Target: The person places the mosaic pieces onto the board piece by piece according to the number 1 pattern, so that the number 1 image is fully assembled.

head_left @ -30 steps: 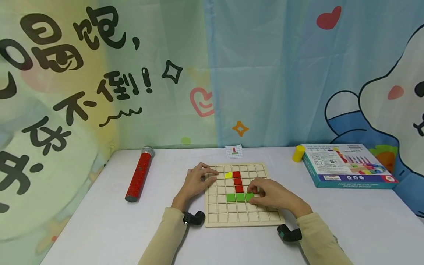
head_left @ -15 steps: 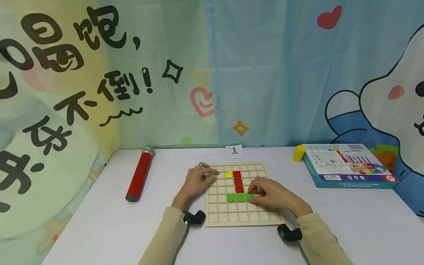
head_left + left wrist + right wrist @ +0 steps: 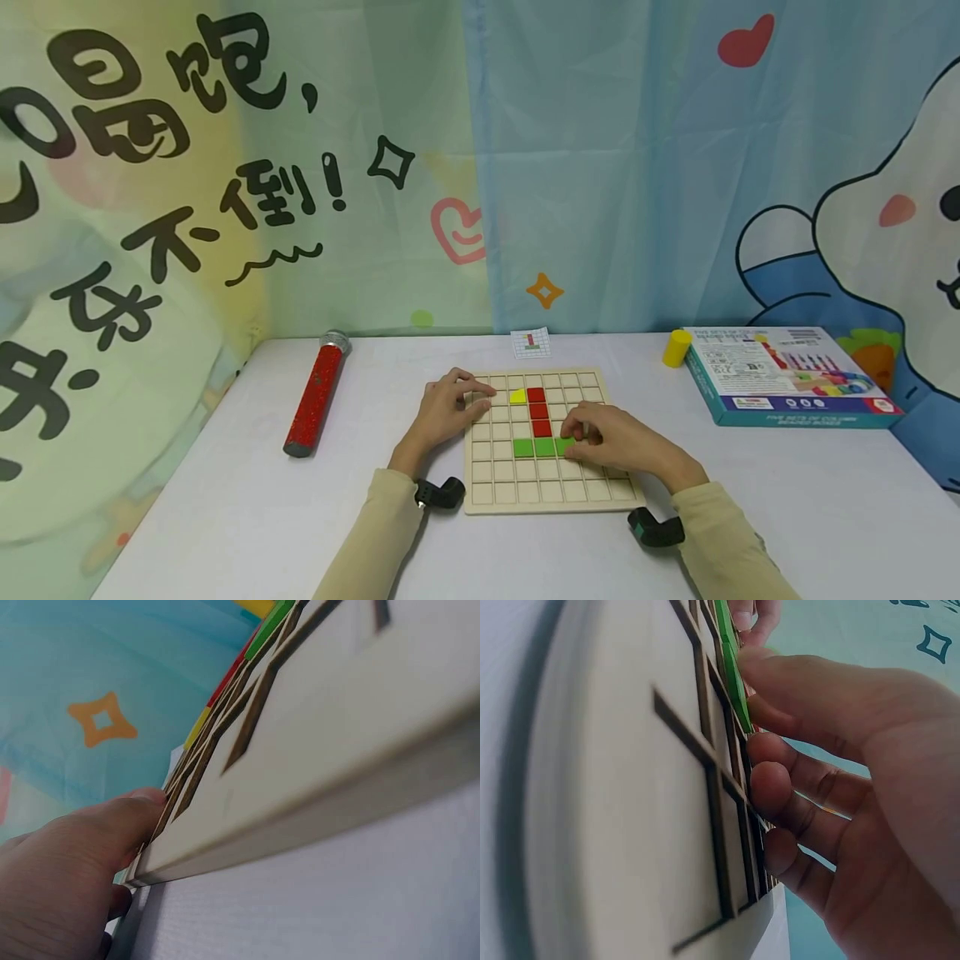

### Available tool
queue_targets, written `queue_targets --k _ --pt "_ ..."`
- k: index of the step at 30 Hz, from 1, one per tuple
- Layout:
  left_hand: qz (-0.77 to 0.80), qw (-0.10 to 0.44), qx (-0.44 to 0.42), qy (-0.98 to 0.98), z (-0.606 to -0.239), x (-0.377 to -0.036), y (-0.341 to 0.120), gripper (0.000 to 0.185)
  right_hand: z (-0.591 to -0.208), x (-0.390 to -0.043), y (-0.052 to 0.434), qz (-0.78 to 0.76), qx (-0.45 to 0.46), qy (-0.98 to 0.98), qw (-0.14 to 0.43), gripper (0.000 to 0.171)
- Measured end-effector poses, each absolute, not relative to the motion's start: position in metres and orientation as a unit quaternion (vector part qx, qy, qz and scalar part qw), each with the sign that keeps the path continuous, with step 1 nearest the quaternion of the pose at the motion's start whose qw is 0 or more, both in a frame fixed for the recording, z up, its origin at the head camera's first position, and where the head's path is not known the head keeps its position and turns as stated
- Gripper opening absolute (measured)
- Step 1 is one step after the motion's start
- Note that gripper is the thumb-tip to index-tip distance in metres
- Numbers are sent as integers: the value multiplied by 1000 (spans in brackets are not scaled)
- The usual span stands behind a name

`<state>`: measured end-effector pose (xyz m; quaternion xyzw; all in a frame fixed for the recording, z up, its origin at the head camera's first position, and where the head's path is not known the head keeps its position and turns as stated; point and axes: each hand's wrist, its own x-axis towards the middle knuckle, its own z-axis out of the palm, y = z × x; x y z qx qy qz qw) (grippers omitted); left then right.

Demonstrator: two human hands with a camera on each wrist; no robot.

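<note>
With three red tiles (image 3: 539,411), a yellow one and two greens seated, our right hand (image 3: 611,440) pinches the third green tile (image 3: 565,445) into the board (image 3: 551,492), our left hand (image 3: 442,408) steadying it with curled fingers.

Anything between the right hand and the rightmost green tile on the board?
Nothing visible. The right hand already has its fingertips on the green tile, which lies in its cell on the wooden grid board; the right wrist view shows contact.
</note>
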<state>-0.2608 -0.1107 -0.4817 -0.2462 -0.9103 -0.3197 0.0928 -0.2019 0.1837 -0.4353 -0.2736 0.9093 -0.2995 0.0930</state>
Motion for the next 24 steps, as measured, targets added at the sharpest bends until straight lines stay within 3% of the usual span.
queue_targets --k 9,24 --pt "-326 92 -246 -908 -481 -257 -112 19 -438 -206 189 -330 -273 897 111 12" --pt "-313 104 -262 -907 -485 -256 -109 20 -439 -211 206 -330 -224 915 59 16"
